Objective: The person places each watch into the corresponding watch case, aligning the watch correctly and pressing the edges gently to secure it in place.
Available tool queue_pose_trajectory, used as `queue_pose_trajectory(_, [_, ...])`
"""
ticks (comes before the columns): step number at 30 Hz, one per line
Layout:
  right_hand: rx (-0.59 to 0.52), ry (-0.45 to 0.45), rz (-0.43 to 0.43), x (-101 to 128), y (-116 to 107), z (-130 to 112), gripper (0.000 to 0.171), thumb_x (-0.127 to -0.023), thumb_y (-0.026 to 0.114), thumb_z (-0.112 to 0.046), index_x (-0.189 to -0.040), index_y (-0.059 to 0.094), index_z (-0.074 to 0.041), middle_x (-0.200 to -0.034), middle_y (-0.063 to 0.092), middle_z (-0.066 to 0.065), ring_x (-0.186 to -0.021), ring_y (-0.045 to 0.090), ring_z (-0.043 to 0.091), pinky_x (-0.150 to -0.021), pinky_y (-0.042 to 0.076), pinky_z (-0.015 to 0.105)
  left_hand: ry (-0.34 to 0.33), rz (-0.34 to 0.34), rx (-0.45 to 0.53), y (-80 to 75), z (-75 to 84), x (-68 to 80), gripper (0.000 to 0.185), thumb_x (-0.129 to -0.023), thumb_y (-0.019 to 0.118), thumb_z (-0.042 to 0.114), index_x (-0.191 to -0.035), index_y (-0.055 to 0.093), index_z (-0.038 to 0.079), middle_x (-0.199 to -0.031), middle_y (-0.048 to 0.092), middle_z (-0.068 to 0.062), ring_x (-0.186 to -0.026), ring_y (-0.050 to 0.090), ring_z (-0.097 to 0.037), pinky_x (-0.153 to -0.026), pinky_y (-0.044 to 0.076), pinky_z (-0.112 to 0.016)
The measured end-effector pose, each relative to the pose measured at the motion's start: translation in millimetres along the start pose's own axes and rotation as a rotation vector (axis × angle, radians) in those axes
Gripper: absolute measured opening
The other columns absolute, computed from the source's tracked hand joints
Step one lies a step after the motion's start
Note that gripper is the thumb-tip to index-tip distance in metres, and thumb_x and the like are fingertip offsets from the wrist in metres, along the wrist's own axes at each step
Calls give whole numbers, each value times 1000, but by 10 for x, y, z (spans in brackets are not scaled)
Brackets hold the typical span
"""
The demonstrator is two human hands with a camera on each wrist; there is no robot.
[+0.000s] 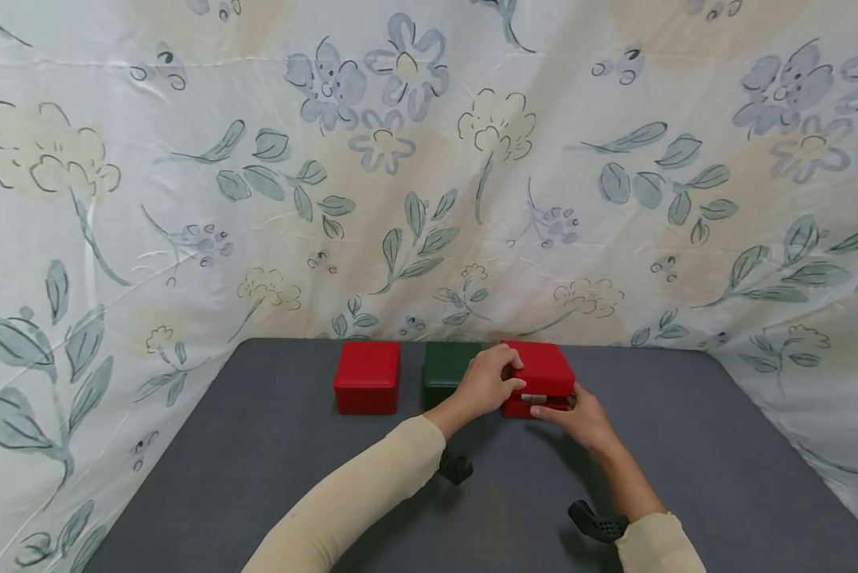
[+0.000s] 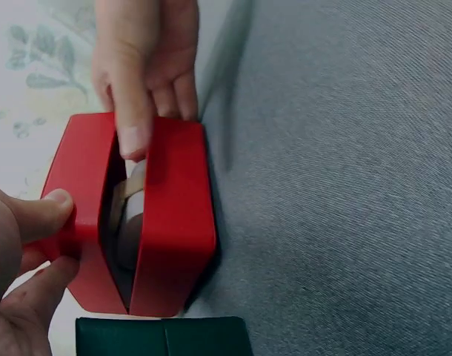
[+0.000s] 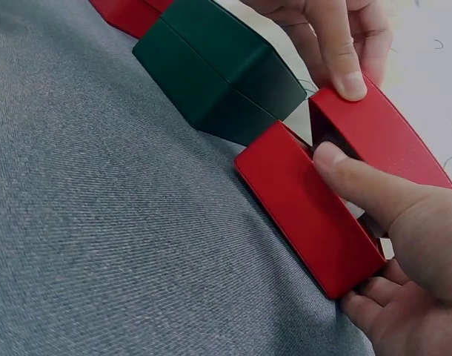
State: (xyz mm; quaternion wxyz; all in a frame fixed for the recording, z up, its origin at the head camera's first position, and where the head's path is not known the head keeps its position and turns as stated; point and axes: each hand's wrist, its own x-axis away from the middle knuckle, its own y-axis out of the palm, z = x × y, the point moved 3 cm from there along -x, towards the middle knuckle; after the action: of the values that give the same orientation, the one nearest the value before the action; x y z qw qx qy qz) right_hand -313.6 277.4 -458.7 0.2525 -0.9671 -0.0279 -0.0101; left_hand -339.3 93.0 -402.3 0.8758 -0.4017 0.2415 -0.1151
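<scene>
Grip, left: the lid [image 1: 540,368] of the right red box [image 1: 536,386] is pinched by the left hand [image 1: 482,386], thumb on its front edge and fingers curled over its top.
Grip, right: the thumb of the right hand [image 1: 579,418] is pushed into the gap between lid and base [image 3: 307,215], the other fingers curled round the base's near end.
Lid: raised a little at the front, with something pale just seen inside; what it is cannot be told.
Count: three boxes are lined up at the far edge of the table [image 1: 687,446], two red and one green.
Row: the green box [image 1: 446,372] is just beside the held one; the other red box [image 1: 367,376] is set at the left.
Arms: both forearms are stretched forward in beige sleeves [image 1: 372,493].
Backdrop: a flowered cloth [image 1: 429,159] is hung behind.
</scene>
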Motion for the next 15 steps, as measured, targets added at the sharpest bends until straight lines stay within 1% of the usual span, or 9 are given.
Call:
queue_pose_trajectory(4, [29,5,-8,0,1,5,84,-85,72,-42,-147,29,-5,-141,51,22,-120,54,35,-91,52,42,4,-8,-18,14,-5,48,20,-84,74,20,-101,64,16,-102,63,4,-86,56,-6,-78,51,-16])
queue_pose_trajectory(9, [90,9,8,-2,8,19,87,-92,56,-54,-152,20,-2,-144,47,25,-123,52,36,-97,48,48,28,-23,-48,31,0,95,18,-83,75,18,-96,63,14,-96,61,2,-81,55,-7,-72,49,-15])
queue_pose_trajectory(12, [101,12,22,9,18,40,85,-94,52,-53,-152,20,-1,-142,48,25,-122,53,35,-95,48,46,38,-30,-66,51,3,127,18,-83,76,16,-95,64,13,-95,61,1,-81,56,-8,-71,49,-15])
queue_pose_trajectory(15, [106,2,27,30,32,42,82,-94,54,-50,-152,22,0,-139,51,25,-119,56,34,-92,50,43,30,-34,-69,67,8,156,17,-83,75,15,-96,64,12,-96,61,2,-81,57,-7,-71,50,-14])
